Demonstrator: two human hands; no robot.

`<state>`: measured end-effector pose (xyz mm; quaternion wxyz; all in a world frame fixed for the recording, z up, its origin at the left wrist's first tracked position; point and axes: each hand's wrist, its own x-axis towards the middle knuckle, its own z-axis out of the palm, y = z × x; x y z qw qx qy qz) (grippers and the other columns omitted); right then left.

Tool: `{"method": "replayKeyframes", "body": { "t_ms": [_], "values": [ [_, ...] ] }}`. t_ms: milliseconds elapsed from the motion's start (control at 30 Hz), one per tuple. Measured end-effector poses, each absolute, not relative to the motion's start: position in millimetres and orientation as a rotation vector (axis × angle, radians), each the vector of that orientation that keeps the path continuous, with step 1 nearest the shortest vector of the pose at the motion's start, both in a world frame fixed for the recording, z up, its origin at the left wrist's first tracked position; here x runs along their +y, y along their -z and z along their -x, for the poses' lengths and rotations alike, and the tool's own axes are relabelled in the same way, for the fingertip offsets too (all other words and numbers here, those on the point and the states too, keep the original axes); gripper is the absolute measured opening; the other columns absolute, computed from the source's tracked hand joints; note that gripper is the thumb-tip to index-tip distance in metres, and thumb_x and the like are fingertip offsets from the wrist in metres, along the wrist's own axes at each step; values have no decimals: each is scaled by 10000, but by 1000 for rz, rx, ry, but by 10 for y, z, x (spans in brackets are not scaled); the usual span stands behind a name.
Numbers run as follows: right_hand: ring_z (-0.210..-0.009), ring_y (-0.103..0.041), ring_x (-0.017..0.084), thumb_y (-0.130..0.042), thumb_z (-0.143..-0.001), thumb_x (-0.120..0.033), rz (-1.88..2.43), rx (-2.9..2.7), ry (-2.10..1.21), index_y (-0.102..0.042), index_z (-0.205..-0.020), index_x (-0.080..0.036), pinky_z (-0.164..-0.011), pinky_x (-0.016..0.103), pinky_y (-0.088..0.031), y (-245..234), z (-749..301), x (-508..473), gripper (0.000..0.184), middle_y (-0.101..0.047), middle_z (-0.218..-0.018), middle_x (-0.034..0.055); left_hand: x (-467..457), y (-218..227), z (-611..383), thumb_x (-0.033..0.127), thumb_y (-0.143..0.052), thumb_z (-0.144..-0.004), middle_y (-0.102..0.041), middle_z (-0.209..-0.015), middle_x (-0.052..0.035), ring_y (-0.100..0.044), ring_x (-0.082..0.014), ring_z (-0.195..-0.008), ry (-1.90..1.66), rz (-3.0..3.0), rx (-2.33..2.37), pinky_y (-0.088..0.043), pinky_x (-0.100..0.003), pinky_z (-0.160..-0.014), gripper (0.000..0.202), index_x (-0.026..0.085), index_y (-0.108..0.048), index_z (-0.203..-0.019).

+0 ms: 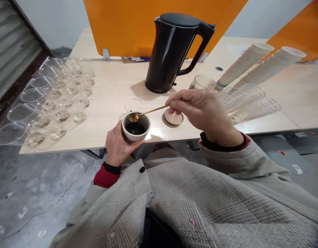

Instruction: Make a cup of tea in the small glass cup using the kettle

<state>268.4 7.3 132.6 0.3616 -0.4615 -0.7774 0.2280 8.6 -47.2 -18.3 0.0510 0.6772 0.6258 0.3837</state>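
My left hand (pixel 117 144) cradles a small grey-white ceramic cup (pixel 138 137) holding a dark granular substance. My right hand (pixel 197 113) pinches the long handle of a gold spoon (pixel 151 112), whose bowl rests at the cup's rim with something dark in it. Just below my right hand, a round pink lid (pixel 173 117) lies on the pale wooden table (pixel 114 75). A small transparent cup (pixel 133 105) stands directly behind the ceramic cup. Beyond them is a black electric kettle (pixel 169 58).
Rows of transparent plastic cups (pixel 50 100) with dark residue fill the table's left side. On the right lie stacked paper cups (pixel 252 62), stacked plastic cups (pixel 244 100) and a glass (pixel 202 82). An orange divider (pixel 122 24) stands behind the table.
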Motion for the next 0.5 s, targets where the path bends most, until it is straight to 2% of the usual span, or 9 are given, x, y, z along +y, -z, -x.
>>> {"method": "replayKeyframes", "body": {
  "t_ms": [300,500],
  "values": [
    [-645,-671,172,-724,-976,-379,1205,-1831,-553,-803,-856,-246,-600,312,-565,-1313,-2688,107,196,-752,-712,21,-473,177,-80,798,-883,-645,-744,-1389,-195,-749,-417,-1217,-1128,-2034,1928,-598,-562,-1038,1126,201,-514,-1526],
    [-704,-687,185,-643,-1022,-305,1169,-1721,-343,-801,-950,-261,-705,351,-597,-1260,-2630,127,180,-771,-787,27,-473,174,-80,779,-878,-669,-726,-1428,-198,-745,-399,-1235,-1135,-2065,1896,-599,-537,-1046,1109,190,-503,-1530]
  ]
}}
